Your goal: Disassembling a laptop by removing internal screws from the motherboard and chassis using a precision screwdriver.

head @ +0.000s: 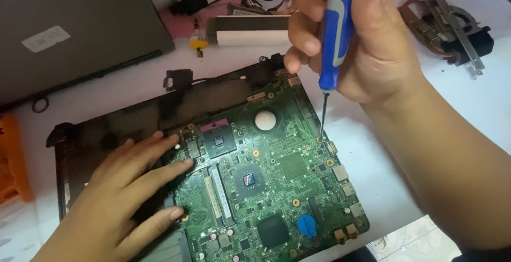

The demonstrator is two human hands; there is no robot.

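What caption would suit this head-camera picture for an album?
Right hand sets a blue-handled screwdriver on a green laptop motherboard while the left hand steadies it.

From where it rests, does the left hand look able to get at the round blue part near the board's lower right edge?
Probably yes. The left hand lies flat on the green motherboard, and the blue part sits uncovered with only low chips between; the right hand and screwdriver are farther up.

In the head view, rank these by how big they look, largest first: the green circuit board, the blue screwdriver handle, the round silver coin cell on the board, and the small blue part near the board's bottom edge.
1. Green circuit board, by far.
2. Blue screwdriver handle, though it is nearer the camera, so it looks enlarged.
3 and 4. Silver coin cell and small blue part look about alike; I would not rank them.
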